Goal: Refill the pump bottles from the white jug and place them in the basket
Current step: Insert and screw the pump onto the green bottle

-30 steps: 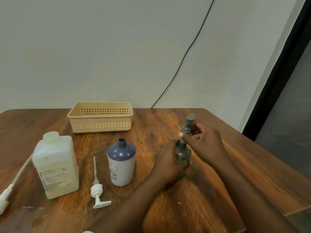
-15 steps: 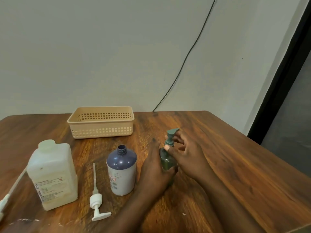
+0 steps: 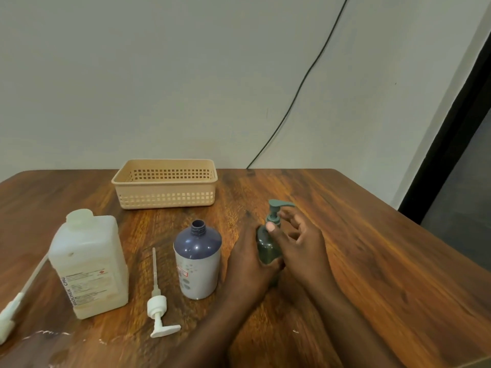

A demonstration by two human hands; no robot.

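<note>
Far-left pump (image 3: 10,312): white, lying flat at the tabletop's (image 3: 372,248) left edge, well left of the basket and nearer the camera, long tube slanting up toward the white jug.
White jug (image 3: 89,264): upright, capped, front-left of the basket (image 3: 166,183).
Loose pump (image 3: 158,306): white, lying flat between jug and blue bottle, tube pointing toward the basket.
Blue bottle (image 3: 197,258): upright, neck open, in front of the basket.
Basket: beige, perforated, at the tabletop's far edge near the wall.
Left hand (image 3: 248,264): fingers wrapped round the green bottle's body.
Green bottle (image 3: 268,248): upright on the tabletop, front-right of the basket, green pump head (image 3: 277,208) seated on top, spout pointing right.
Right hand (image 3: 301,245): thumb on the pump collar, remaining fingers spread loosely behind the neck.
</note>
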